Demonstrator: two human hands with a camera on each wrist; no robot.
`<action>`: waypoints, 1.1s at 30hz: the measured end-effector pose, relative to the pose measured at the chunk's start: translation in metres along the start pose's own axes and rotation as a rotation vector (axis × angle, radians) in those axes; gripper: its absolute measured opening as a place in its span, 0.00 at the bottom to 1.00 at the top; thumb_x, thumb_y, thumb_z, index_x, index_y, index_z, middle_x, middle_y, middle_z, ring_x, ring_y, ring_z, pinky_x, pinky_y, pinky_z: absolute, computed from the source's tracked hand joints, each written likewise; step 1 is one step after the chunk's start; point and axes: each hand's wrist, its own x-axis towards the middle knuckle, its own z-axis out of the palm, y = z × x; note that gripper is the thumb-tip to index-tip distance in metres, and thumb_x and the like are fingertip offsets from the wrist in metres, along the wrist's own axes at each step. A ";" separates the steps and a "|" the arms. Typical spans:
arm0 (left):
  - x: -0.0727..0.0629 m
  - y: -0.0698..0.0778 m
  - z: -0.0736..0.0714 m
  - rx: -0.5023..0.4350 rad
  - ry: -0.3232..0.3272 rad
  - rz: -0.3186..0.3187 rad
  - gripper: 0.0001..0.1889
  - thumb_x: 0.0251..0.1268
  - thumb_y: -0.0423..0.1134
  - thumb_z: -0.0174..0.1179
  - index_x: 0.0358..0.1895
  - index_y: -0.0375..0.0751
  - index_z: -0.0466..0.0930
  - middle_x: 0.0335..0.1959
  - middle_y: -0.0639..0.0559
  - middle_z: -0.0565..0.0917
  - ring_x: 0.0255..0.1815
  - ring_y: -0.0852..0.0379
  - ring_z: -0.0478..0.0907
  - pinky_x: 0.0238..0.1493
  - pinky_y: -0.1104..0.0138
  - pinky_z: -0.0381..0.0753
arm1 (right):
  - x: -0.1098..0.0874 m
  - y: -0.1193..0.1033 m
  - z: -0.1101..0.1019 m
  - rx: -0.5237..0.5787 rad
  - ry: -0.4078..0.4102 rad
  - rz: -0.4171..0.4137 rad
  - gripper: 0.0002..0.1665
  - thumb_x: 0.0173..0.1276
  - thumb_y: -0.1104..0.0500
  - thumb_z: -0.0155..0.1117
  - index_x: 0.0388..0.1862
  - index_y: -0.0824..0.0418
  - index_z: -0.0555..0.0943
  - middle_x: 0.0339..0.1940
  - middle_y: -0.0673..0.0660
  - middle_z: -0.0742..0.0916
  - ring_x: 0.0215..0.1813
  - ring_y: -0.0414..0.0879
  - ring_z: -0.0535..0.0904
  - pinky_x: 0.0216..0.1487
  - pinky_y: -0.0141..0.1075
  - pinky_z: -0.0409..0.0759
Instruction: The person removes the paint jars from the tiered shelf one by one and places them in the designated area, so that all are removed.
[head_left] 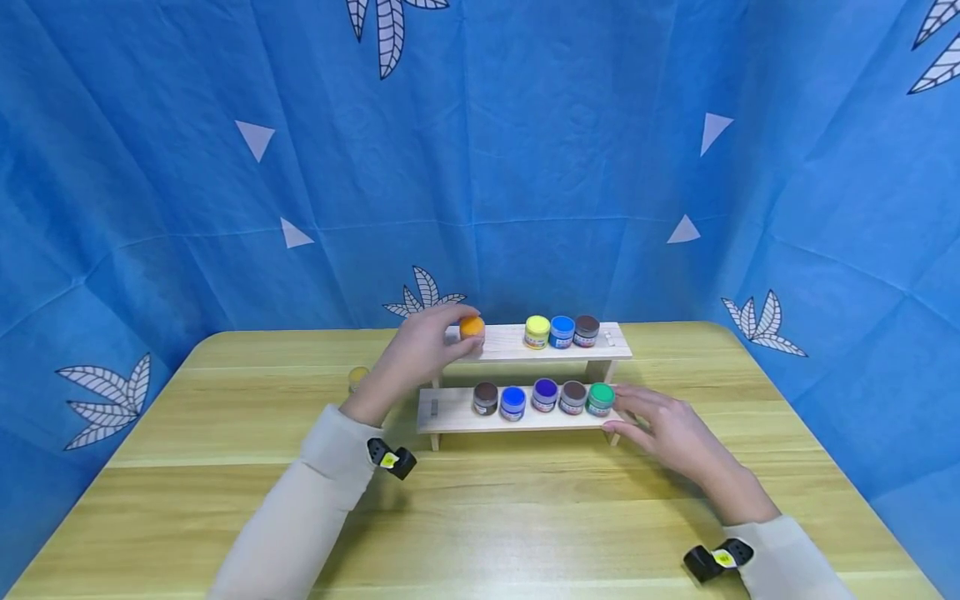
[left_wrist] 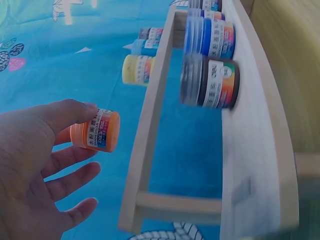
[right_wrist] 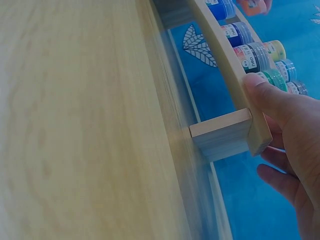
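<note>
My left hand [head_left: 423, 346] pinches an orange paint jar [left_wrist: 95, 131] between thumb and fingers, at the left end of the upper shelf [head_left: 498, 346]. In the left wrist view its other fingers are spread apart. My right hand [head_left: 667, 429] grips the right end of the lower shelf [head_left: 457, 412] of the two-step wooden rack, the thumb on its front edge. Close by those fingers stands a green jar [head_left: 601, 399]. Left of it on the lower shelf are brown [head_left: 573, 397], purple [head_left: 545, 395], blue [head_left: 513, 403] and another brown jar [head_left: 485, 398].
On the upper shelf's right half stand yellow [head_left: 537, 332], light blue [head_left: 562, 332] and dark brown [head_left: 587, 331] jars. A dark yellow jar [head_left: 358, 379] sits on the wooden table [head_left: 525, 517], partly behind my left wrist. Blue patterned cloth [head_left: 480, 167] hangs behind the table.
</note>
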 end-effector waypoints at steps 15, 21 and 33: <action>-0.041 -0.038 -0.029 -0.003 0.073 -0.025 0.27 0.66 0.51 0.64 0.64 0.43 0.76 0.61 0.45 0.78 0.65 0.43 0.71 0.63 0.47 0.70 | 0.000 -0.001 -0.001 -0.002 -0.033 0.019 0.27 0.63 0.46 0.70 0.55 0.61 0.84 0.57 0.59 0.84 0.58 0.58 0.80 0.55 0.55 0.78; -0.055 -0.053 -0.037 0.002 0.100 -0.062 0.26 0.66 0.51 0.64 0.62 0.41 0.77 0.60 0.43 0.79 0.61 0.42 0.73 0.59 0.47 0.74 | 0.000 0.000 0.000 -0.006 -0.015 0.002 0.25 0.63 0.46 0.71 0.53 0.60 0.85 0.56 0.59 0.85 0.57 0.58 0.80 0.55 0.55 0.78; -0.073 -0.087 -0.041 0.017 0.105 -0.186 0.26 0.67 0.50 0.63 0.63 0.40 0.75 0.62 0.38 0.76 0.63 0.36 0.70 0.62 0.41 0.68 | -0.001 0.001 0.002 -0.005 0.022 -0.017 0.24 0.61 0.48 0.72 0.51 0.60 0.86 0.53 0.60 0.86 0.54 0.59 0.82 0.52 0.55 0.79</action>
